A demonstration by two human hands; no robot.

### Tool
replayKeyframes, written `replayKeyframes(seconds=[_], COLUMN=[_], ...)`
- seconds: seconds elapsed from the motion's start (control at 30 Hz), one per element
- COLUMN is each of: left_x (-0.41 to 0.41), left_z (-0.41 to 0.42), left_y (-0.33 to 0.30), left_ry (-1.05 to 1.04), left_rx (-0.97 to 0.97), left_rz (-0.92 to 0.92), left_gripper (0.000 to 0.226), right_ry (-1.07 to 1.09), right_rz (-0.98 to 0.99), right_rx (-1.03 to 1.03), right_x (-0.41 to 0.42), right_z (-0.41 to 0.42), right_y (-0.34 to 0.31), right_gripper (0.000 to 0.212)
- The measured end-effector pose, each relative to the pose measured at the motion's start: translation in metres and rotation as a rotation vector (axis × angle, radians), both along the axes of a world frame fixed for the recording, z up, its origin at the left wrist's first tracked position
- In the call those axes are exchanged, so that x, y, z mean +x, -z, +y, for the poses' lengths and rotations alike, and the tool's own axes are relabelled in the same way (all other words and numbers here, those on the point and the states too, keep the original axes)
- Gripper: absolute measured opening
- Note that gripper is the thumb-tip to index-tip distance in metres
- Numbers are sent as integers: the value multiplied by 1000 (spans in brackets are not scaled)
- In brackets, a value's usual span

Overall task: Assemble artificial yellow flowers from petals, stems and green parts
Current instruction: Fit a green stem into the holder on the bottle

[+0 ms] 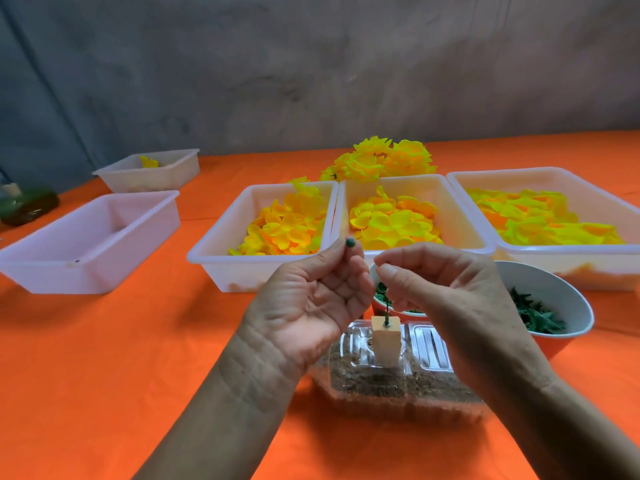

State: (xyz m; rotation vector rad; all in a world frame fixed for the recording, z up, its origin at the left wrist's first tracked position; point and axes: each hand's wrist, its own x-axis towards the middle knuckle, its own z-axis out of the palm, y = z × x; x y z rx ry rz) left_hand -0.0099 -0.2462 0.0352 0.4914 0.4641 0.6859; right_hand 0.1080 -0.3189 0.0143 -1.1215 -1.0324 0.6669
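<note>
You face a mottled grey-brown plaster wall [346,71] with a grey-blue fabric curtain [38,109] at its left, behind a flat table under a bright orange cloth [104,358], evenly lit.

Five white plastic tubs [221,233] sit on the orange worktop [104,358], three holding yellow fabric petals [287,223]; two round bowls [554,289] of green plastic parts [535,315]; one wooden block [385,341].
</note>
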Motion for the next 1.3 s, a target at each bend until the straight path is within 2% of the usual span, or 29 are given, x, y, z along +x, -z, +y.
replayKeyframes(seconds=[0.37, 0.43, 0.53, 0.67, 0.73, 0.8, 0.9, 1.0, 1.1, 1.17, 1.3], left_x=[-2, -1, 0, -7, -11, -10, -4, 1, 2, 1, 6], left_z=[5, 11, 32, 63, 75, 83, 90, 95, 106, 113, 112], left_y=[4, 7, 18, 31, 36, 40, 49, 52, 45, 40, 46], left_ry=[2, -44, -203, -352, -342, -261, -76, 94, 36, -32, 114], left_rx=[3, 33, 126, 465, 690, 862, 1010, 1153, 1294, 1496, 1784], left_rz=[-38, 15, 232, 540, 696, 823, 934, 1023, 1085, 1248, 1624], left_gripper=[17, 16, 20, 13, 14, 16, 16, 7, 7, 12, 24], right_ry=[-7, -2, -6, -52, -68, -66, -71, -79, -93, -104, -135], right_rz=[-43, -43, -31, 25, 16, -4, -19, -25, -25, 10, 64], right_rx=[1, -4, -9, -3, -4, -12, -23, -29, -36, -38, -44], right_x=[-1, -1, -1, 1, 2, 3, 5, 8, 10, 11, 12], right_z=[0, 1, 0, -4, -4, -3, -1, 1, 1, 2, 1], right_y=[-1, -1, 0, 2, 2, 4, 7, 9, 9, 10, 10], right_gripper=[20, 19, 15, 5, 13, 16, 17, 21, 21, 22, 35])
